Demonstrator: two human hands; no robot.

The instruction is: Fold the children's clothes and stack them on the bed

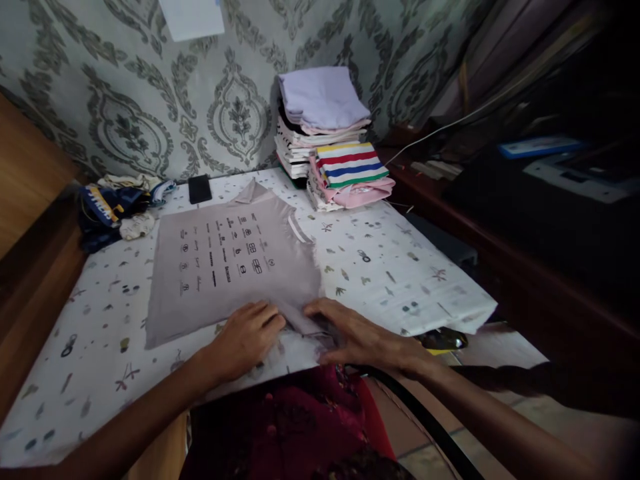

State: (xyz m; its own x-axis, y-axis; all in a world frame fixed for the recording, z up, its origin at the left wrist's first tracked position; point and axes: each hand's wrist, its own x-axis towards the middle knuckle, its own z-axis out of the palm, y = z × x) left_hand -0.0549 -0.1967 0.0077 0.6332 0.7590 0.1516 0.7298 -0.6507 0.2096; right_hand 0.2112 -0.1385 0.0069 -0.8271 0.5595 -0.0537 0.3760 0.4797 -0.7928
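A grey-mauve T-shirt with rows of small black print lies spread on the table, its neckline towards the right. At its near edge is my left hand, fingers bent and together on the fabric; the fingertips are partly hidden. My right hand is at the near right corner by the sleeve, its thumb and fingers apart with cloth between them. The sleeve's fabric looks slightly rumpled there.
A tall stack of folded clothes stands at the back, with a shorter stack topped by a striped cloth before it. Crumpled clothes lie back left near a black phone. A patterned white cover covers the table.
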